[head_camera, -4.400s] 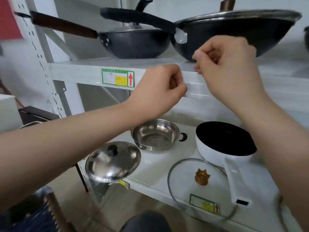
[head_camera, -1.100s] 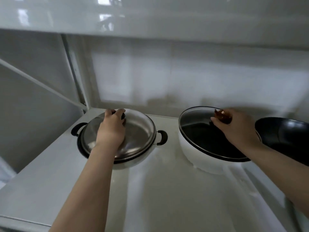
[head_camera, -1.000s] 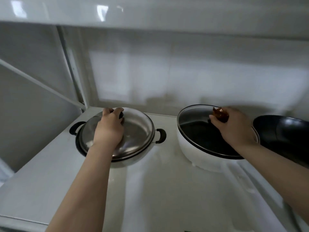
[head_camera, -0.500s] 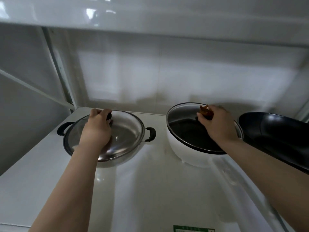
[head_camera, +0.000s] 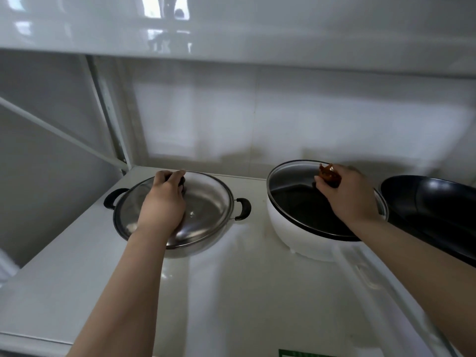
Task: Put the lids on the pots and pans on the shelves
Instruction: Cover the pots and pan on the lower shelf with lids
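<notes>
A steel lid (head_camera: 208, 215) lies on a two-handled steel pot (head_camera: 243, 207) at the left of the white shelf (head_camera: 244, 292). My left hand (head_camera: 163, 203) grips the lid's black knob. To the right stands a white pan with a dark inside (head_camera: 288, 222). A glass lid (head_camera: 291, 176) with a brown knob (head_camera: 328, 173) rests on it, its near right side hidden by my arm. My right hand (head_camera: 347, 194) is closed around that knob.
A black wok (head_camera: 432, 207) without a lid sits at the far right, touching the white pan. The upper shelf (head_camera: 231, 29) hangs low overhead. A slanted brace and upright post (head_camera: 108, 117) stand at the left. A green label (head_camera: 296, 353) marks the front edge.
Earlier both hands were at the upper shelf's edge, with the lids lying loose below. Over the last second both hands stay on the knobs and the lids stay on their pots; only the view shifts.
</notes>
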`<state>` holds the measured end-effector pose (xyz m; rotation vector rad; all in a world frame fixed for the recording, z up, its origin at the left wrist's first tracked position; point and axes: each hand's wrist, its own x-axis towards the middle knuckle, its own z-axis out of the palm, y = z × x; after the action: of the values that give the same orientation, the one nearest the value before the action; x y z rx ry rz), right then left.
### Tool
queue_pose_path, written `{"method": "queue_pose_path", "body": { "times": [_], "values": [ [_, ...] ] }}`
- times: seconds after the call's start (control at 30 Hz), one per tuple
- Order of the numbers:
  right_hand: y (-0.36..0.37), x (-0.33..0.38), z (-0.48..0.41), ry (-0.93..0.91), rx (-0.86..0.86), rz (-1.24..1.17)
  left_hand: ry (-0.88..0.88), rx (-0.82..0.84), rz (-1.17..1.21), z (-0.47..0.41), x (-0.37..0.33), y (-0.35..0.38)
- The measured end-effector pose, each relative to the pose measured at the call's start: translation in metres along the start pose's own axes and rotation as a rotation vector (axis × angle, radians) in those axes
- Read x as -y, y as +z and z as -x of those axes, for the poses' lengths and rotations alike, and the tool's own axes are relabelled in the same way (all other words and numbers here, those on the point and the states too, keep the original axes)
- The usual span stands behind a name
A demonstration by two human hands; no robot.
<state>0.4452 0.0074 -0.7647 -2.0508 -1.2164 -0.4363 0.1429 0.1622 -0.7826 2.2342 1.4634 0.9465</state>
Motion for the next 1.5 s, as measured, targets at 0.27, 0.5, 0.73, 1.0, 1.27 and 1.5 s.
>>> {"method": "queue_pose_path", "body": {
  "times": [0.27,0.5,0.73,1.0,1.27,1.5],
  "values": [
    [-0.003,0.000,0.000,0.022,0.000,0.003,-0.018,0.055,-0.021,-0.006,-0.001,0.001],
    [-0.004,0.002,0.000,0.024,-0.013,0.027,-0.015,0.055,-0.098,-0.004,-0.004,0.001],
    [-0.014,0.002,-0.006,0.075,0.106,0.045,0.229,-0.012,-0.013,0.014,-0.096,-0.001],
    [-0.074,-0.040,0.004,0.122,0.240,-0.052,0.651,0.204,0.061,0.132,-0.217,0.032],
    [-0.170,-0.125,0.037,0.269,0.313,0.182,0.618,0.503,0.024,0.184,-0.273,0.076],
    [-0.216,-0.169,0.090,0.293,0.248,0.236,0.300,0.873,0.174,0.226,-0.352,0.110]
  ]
}}
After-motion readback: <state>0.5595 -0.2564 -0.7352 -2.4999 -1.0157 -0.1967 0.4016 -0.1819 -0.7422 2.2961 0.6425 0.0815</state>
